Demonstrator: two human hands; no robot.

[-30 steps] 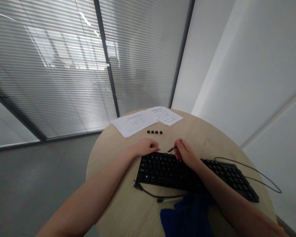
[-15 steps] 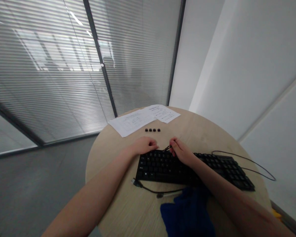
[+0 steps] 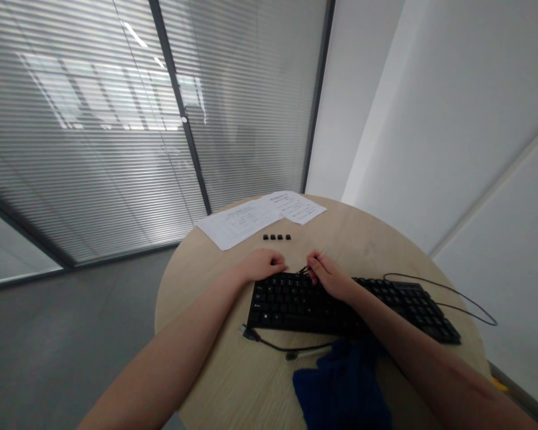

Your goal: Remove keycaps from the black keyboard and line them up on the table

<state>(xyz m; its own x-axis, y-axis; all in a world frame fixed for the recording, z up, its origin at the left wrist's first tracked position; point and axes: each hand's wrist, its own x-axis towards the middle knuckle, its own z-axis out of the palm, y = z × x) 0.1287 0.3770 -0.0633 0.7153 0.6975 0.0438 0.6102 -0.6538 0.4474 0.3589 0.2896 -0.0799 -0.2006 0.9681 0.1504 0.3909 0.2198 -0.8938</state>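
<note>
A black keyboard (image 3: pixel 296 304) lies across the round wooden table (image 3: pixel 197 280). My left hand (image 3: pixel 262 265) rests on the keyboard's far left corner with its fingers curled over the edge. My right hand (image 3: pixel 327 276) is closed in a pinch on a thin black keycap puller (image 3: pixel 303 270), whose tip is down at the top row of keys. A row of several loose black keycaps (image 3: pixel 277 237) sits on the table just beyond both hands.
Two printed paper sheets (image 3: pixel 237 222) lie at the table's far edge. The keyboard's cable (image 3: pixel 448 301) loops off to the right, and its plug end (image 3: pixel 269 343) lies in front. A blue cloth (image 3: pixel 341 388) is at the near edge. Glass walls with blinds stand behind.
My right hand has moved left and down, bringing the puller's tip from above the keyboard onto the top row of keys. The left hand has stayed put.
</note>
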